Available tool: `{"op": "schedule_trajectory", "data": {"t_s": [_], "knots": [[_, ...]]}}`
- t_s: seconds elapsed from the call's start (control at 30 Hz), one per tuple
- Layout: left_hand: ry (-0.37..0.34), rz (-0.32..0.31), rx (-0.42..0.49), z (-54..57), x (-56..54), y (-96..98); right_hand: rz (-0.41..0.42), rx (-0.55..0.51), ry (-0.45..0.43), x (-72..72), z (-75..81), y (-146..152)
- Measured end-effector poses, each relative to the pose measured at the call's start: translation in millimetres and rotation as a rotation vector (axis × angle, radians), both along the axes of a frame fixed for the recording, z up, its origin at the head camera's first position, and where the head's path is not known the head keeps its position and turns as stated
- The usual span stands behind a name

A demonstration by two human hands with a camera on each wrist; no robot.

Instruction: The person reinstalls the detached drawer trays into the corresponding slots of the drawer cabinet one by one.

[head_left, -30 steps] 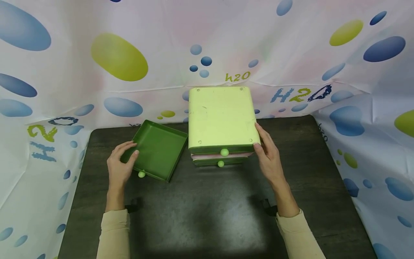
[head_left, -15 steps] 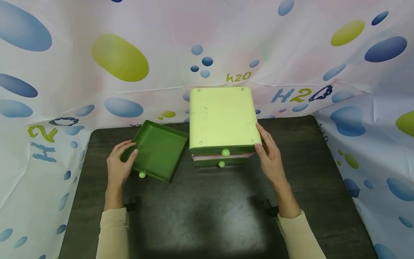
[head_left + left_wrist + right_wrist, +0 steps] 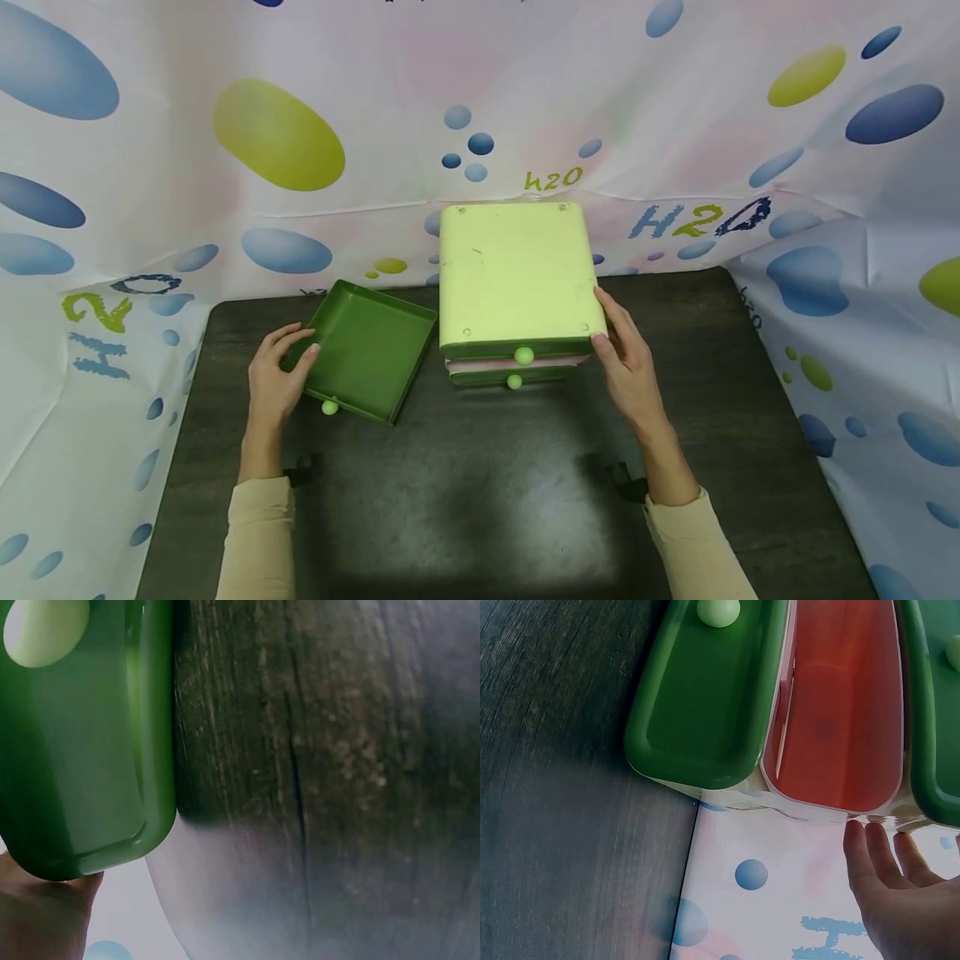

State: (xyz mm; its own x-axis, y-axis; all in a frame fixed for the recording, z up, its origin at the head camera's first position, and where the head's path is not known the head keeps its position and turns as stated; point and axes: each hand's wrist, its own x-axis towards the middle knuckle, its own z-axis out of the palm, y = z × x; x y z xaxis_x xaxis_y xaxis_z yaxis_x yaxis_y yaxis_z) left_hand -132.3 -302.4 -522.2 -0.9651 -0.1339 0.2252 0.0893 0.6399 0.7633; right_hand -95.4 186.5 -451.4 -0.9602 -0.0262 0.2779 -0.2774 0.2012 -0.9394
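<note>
A small pale-green drawer cabinet (image 3: 521,275) stands at the back of the table. Its top drawer (image 3: 945,735) and bottom drawer (image 3: 705,697) have green fronts with round knobs, and between them a pinkish-red slot (image 3: 832,712) gapes without a drawer. On the cabinet's left lies a loose green drawer (image 3: 367,350), hollow side up, its knob toward me. My left hand (image 3: 273,375) touches that drawer's left side, thumb and fingers spread. With fairly straight fingers, my right hand (image 3: 628,367) rests against the cabinet's right side near the front corner.
The dark wood-grain table (image 3: 465,492) carries the cabinet and drawer. A white sheet (image 3: 375,100) printed with blue and yellow-green blobs rises behind and along both sides. The loose drawer's right corner sits close beside the cabinet.
</note>
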Motion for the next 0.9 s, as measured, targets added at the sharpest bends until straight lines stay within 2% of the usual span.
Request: {"op": "schedule_trajectory", "data": {"t_s": [0.27, 0.47, 0.63, 0.9], "knots": [[-0.077, 0.009, -0.039, -1.8, -4.2, -4.2, 0.020, -0.009, 0.021, 4.3, 16.7, -8.4], [-0.216, -0.007, -0.092, -3.0, -7.9, -5.1, -0.010, -0.017, 0.061, -1.1, -0.4, -2.2], [-0.344, 0.006, -0.110, 0.4, -7.9, -8.4, 0.004, -0.028, 0.042, -3.7, -7.6, 1.0], [-0.397, -0.048, -0.122, 4.7, -11.7, -13.4, -0.009, -0.016, 0.031, -2.9, -5.1, 1.0]]}}
